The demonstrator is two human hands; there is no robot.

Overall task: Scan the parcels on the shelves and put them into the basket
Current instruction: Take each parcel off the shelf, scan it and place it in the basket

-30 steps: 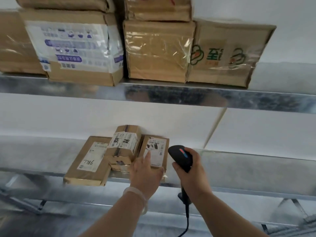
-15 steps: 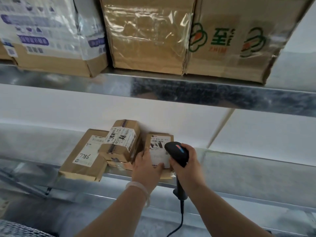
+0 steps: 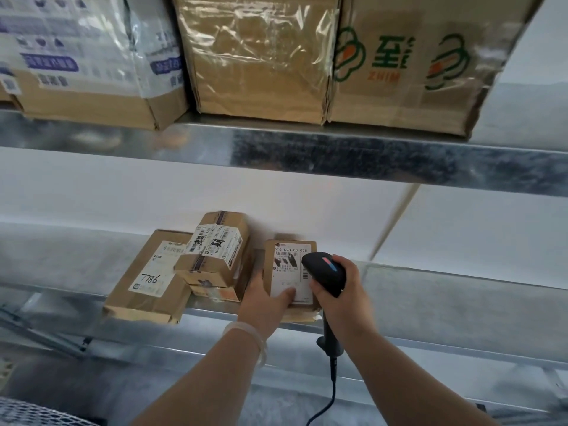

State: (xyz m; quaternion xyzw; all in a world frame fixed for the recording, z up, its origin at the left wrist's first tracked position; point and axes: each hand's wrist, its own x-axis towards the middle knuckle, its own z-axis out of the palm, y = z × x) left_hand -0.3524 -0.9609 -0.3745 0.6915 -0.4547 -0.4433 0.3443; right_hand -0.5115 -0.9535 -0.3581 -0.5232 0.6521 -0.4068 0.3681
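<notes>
The fingers point(image 3: 257, 279) and thumb of the left hand point(image 3: 264, 305) clasped the parcel point(image 3: 290, 259) at its near-left corner. The right hand point(image 3: 344, 298) was wrapped round the scanner point(image 3: 325, 272), whose head sat over the label's right edge. The parcel lay on the lower shelf point(image 3: 445, 305), just beside the stack point(image 3: 215, 259). We judged scanning to be in hand. Next, the parcel must be lifted clear and carried to the basket point(image 3: 27, 408). A second earlier the scanner had stood off to the parcel's right.

The left hand point(image 3: 265, 305) covers the foot of the parcel point(image 3: 309, 245) label point(image 3: 289, 269); the scanner point(image 3: 325, 272) in the right hand point(image 3: 347, 299) hides its right edge. I cannot read its fine print. Far below-left of the left hand, the basket point(image 3: 24, 412) is cropped.
</notes>
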